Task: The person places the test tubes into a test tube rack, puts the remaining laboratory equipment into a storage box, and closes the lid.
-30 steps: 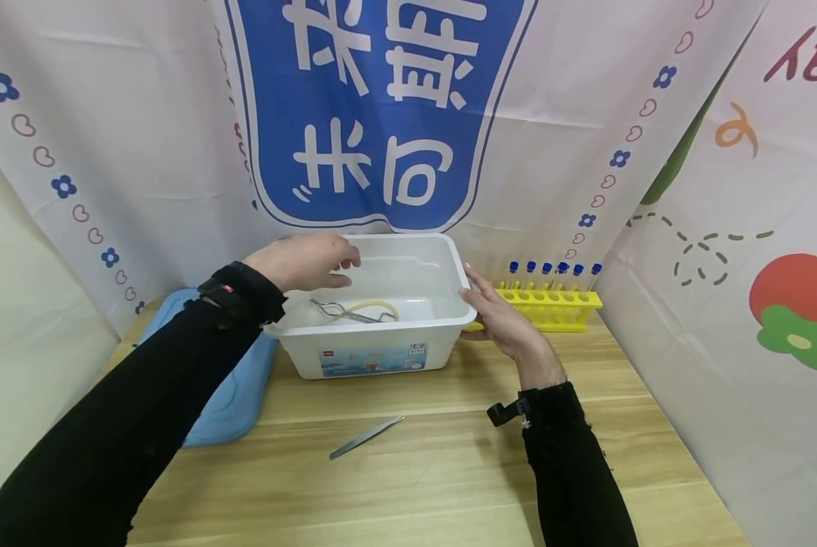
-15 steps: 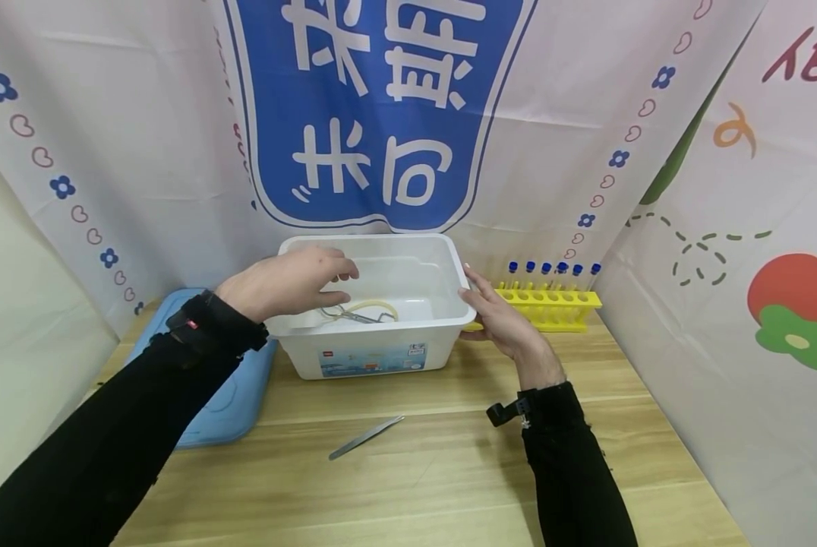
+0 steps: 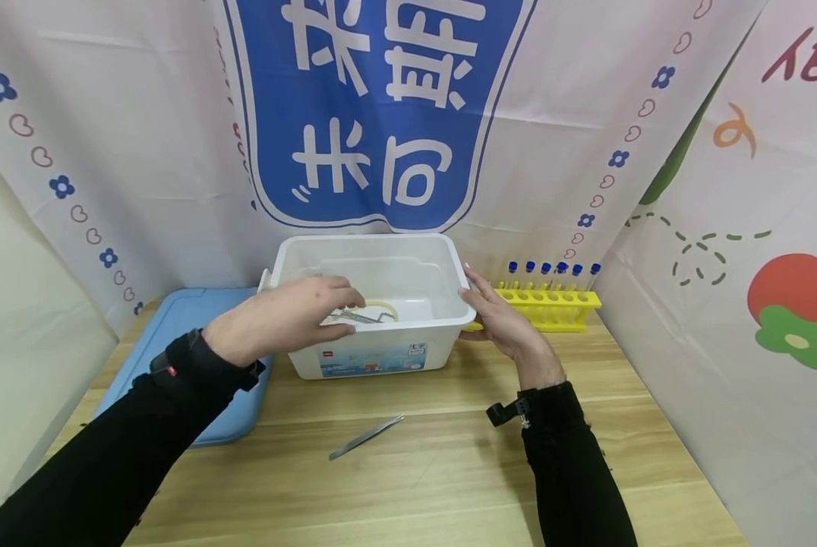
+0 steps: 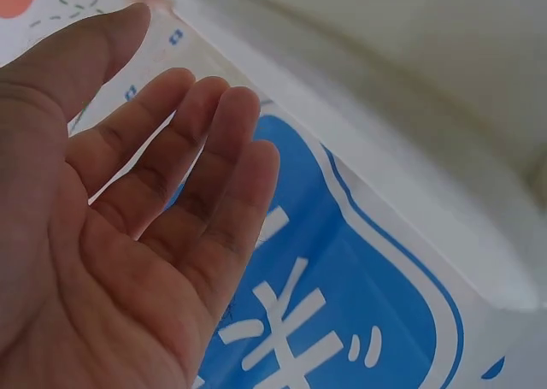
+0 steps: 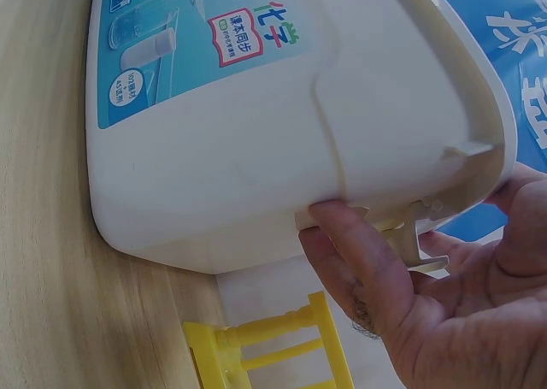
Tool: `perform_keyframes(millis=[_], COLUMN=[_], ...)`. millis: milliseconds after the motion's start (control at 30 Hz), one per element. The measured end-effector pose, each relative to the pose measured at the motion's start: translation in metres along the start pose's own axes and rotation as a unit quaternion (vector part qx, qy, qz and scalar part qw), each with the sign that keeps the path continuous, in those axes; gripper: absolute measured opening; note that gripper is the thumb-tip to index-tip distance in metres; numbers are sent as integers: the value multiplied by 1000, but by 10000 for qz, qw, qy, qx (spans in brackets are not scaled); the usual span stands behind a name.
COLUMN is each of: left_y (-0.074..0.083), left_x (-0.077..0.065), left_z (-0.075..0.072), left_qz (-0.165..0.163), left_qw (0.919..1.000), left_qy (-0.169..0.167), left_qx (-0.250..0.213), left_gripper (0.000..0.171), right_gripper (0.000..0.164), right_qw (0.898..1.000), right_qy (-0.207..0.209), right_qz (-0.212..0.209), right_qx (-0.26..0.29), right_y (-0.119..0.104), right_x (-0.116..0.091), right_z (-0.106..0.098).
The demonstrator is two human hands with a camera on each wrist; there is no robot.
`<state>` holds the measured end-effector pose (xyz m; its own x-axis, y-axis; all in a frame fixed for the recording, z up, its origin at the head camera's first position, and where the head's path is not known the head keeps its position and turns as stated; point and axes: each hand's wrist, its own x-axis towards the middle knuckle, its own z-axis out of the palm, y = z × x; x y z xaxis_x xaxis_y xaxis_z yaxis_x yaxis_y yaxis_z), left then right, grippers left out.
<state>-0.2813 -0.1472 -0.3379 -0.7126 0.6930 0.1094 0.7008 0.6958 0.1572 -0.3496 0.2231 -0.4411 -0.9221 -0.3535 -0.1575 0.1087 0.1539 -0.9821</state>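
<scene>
A white plastic storage box (image 3: pixel 374 338) with a blue label stands on the table. My left hand (image 3: pixel 288 315) hovers over the box's near left corner; in the left wrist view its loosely bent fingers (image 4: pixel 184 162) hold nothing, close to the white rim. Inside the box lie metal tongs (image 3: pixel 357 317) and a pale yellow loop of tubing (image 3: pixel 381 305), partly hidden by that hand. My right hand (image 3: pixel 507 323) holds the box's right end, thumb at the rim. In the right wrist view its fingers (image 5: pixel 359 252) press on the end wall below the rim, beside a white latch (image 5: pixel 414 244).
A blue lid (image 3: pixel 176 334) lies left of the box, under the left forearm. Metal tweezers (image 3: pixel 366 437) lie in front of it. A yellow test tube rack (image 3: pixel 552 308) with several blue-capped tubes stands right of the right hand. A printed curtain (image 3: pixel 552 114) hangs behind.
My left hand has drawn back toward the near left and lower, from over the box's inside to its near left corner. The right hand and box have stayed put.
</scene>
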Motion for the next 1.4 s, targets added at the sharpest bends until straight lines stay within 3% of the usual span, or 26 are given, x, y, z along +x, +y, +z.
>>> perform_keyframes(millis=[200,500,800,1133,1267,1400], left_y=[9,26,41,45,45,46], left_x=[-8,-16,-20,-23,-24,-25], left_z=[12,27,51,81,92,102], left_qz=[435,970,1353,1258,1191,912], left_qw=[9987,9920,9886,9903,9918,9943], left_qy=[120,556,340,-81,-256,-542], left_qx=[227,592,565,583,393,102], left_gripper=[35,35,27,39,36,32], right_gripper=[75,75,74,73,73,73], right_qw=[10000,9999,10000,10000,10000,10000], right_qy=[-8,32,26,43,47,43], right_qz=[-3,45,51,40,47,46], right_qx=[-45,-84,-57,58,28,7], right_y=[0,-1,-1,-1,-1,0], right_x=[1,2,2,-1,-1,1], right_z=[0,0,-1,0,0,0])
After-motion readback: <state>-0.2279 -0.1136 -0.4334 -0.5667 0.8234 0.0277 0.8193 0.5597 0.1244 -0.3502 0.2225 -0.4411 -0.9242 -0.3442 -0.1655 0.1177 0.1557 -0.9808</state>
